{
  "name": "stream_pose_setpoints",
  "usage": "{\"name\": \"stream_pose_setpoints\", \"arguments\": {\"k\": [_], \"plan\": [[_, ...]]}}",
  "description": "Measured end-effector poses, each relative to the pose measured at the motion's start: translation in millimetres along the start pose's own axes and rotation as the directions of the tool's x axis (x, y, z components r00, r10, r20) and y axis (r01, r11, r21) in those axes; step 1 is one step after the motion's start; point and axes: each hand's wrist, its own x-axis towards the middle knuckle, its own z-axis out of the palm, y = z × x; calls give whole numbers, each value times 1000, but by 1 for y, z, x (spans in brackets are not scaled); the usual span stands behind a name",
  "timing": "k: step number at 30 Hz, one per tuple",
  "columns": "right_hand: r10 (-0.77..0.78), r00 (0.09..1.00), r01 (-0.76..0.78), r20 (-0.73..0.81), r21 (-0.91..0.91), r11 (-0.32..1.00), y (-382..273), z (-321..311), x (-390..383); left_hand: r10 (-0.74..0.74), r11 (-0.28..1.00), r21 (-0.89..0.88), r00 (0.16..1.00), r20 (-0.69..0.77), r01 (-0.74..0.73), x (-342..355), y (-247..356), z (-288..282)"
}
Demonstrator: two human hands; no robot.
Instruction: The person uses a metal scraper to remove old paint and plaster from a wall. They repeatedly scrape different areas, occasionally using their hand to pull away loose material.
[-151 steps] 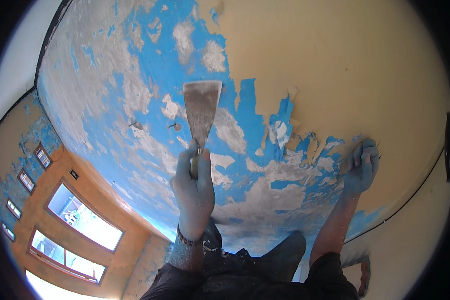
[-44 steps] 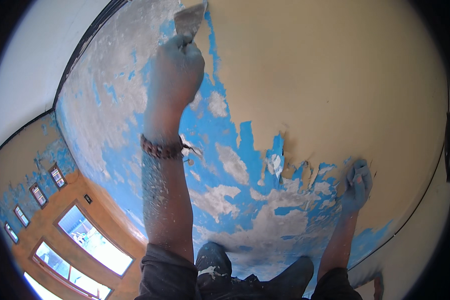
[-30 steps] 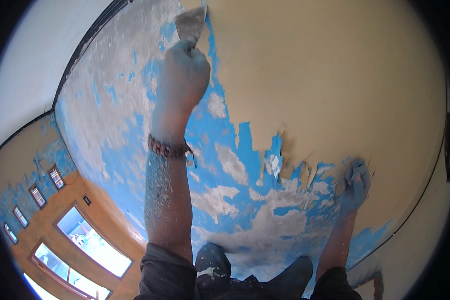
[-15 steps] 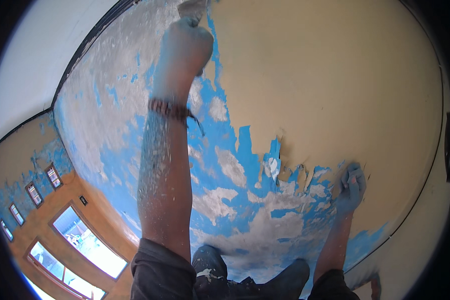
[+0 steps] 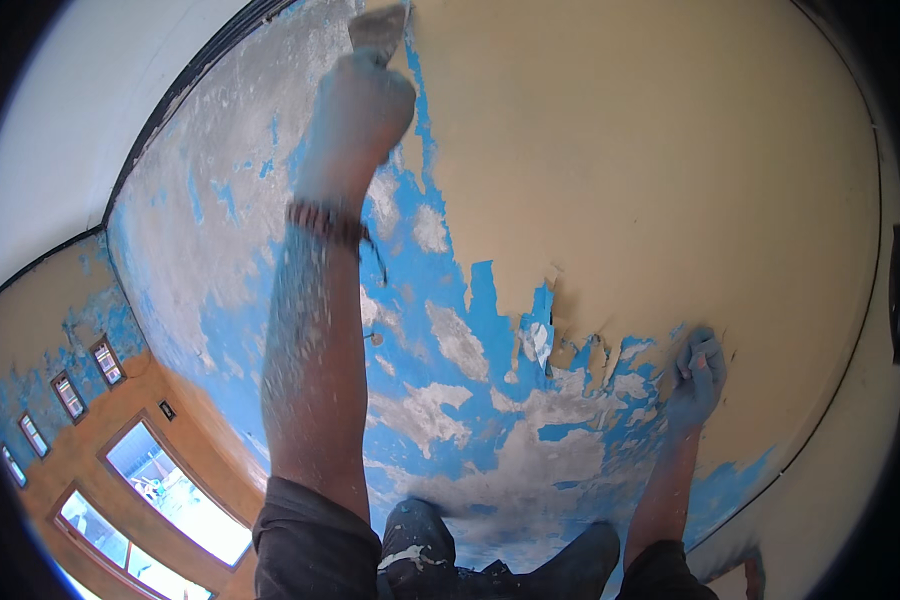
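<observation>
Raised high, my left hand [image 5: 362, 112] is closed round the handle of a paint scraper [image 5: 378, 32]. Its broad grey blade lies near the upper end of a narrow blue strip, where bare grey plaster meets the tan paint [image 5: 650, 150]. The handle is hidden in the fist, and the hand is a little blurred. Lower on the right, my right hand [image 5: 699, 370] rests closed near the tan paint's ragged lower edge; whatever its curled fingers may hold is hidden. Torn paint flakes [image 5: 540, 335] curl off the wall between the hands.
Patchy blue paint [image 5: 450, 400] and grey plaster [image 5: 250, 130] cover the wall's left and lower parts. A dark edge line [image 5: 135, 150] borders it at the upper left. At the far left stands an orange wall with bright windows [image 5: 175, 485]. My knees [image 5: 417, 530] show below.
My left hand and forearm have shifted slightly left and down, and more of the scraper's blade shows. The right hand stays at nearly the same place on the wall.
</observation>
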Motion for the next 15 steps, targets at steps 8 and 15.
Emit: {"name": "stream_pose_setpoints", "arguments": {"k": [8, 15], "plan": [[53, 999, -53, -12, 18, 998, -3, 0, -2, 48, 998, 42, 999, -21, -47, 8, -8, 10], [-14, 1000, 14, 11, 5, 1000, -1, -7, 1, -135, 986, -90, 988, 77, 142, -6, 18, 7]]}}
